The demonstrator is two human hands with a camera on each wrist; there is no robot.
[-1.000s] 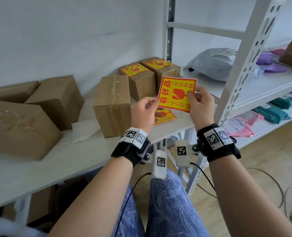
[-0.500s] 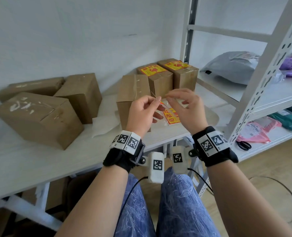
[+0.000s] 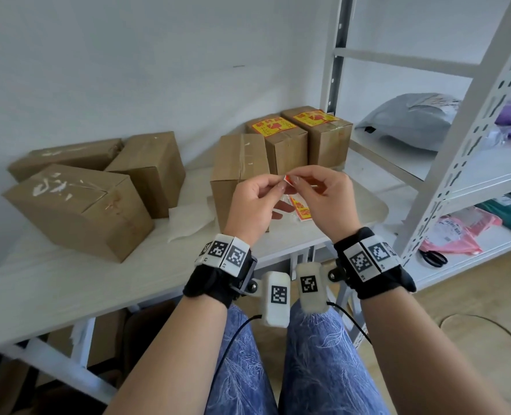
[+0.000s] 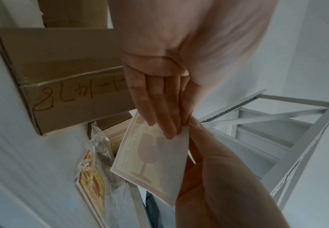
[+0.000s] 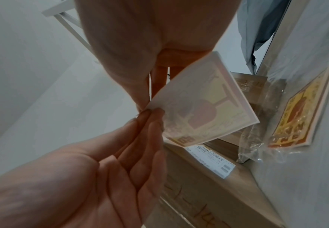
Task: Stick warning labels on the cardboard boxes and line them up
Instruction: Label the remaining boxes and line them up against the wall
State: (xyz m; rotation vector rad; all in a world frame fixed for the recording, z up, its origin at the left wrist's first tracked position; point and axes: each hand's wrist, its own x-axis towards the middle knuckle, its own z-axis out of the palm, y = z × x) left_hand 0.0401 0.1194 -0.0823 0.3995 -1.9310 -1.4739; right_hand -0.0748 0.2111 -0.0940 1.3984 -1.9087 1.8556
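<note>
Both hands hold one yellow-and-red warning label [image 3: 288, 179] above the table's front edge, near-flat and almost edge-on in the head view. My left hand [image 3: 278, 187] pinches its near corner, and the fingers [image 4: 159, 111] lie on the pale back [image 4: 153, 158]. My right hand [image 3: 297, 182] pinches the same corner. The label's back [image 5: 204, 111] shows a faint glass print. Just behind the hands stands an unlabelled cardboard box [image 3: 239, 172]. Two labelled boxes [image 3: 278, 142] [image 3: 323, 133] stand side by side behind it.
A plastic bag of spare labels [image 3: 302, 209] lies on the white table [image 3: 68, 289] under the hands. Three bare boxes [image 3: 77, 205] sit at the left, white paper [image 3: 188, 223] beside them. A metal shelf [image 3: 458, 163] with a grey mailer [image 3: 407, 121] stands at the right.
The label faced me upright a second ago; it now lies tilted flat, and both hands have closed in on one corner. The view has swung left.
</note>
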